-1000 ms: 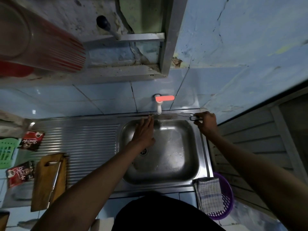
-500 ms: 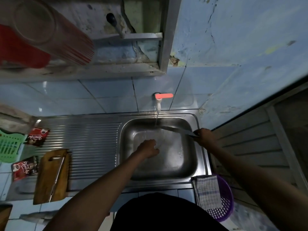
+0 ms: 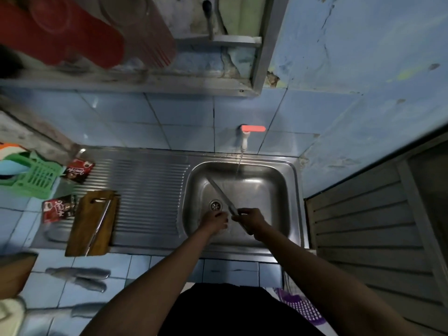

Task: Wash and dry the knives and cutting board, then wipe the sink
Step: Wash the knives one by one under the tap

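Note:
A steel sink (image 3: pixel 266 190) lies below me, and a thin stream of water runs into it from a white tap with a red handle (image 3: pixel 245 138). My right hand (image 3: pixel 249 220) grips the handle of a long knife (image 3: pixel 219 192), whose blade points up and left across the basin above the drain. Just left of it, my left hand (image 3: pixel 214 220) is curled by the base of the blade around a pale lump that looks like a sponge. On the draining board at the left sits a wooden cutting board (image 3: pixel 83 235) with a second knife (image 3: pixel 100 220) on it.
A green basket (image 3: pixel 36 177) and two dark red sachets (image 3: pixel 77 170) sit left of the draining board. A purple basket (image 3: pixel 301 307) hangs low at the right, beside a louvred door (image 3: pixel 363 226). Red plastic cups lie on a shelf (image 3: pixel 135 81) overhead.
My right hand took the knife from the sink's back rim and brought it down over the drain. My left hand dropped into the basin, curled up and came beside the knife.

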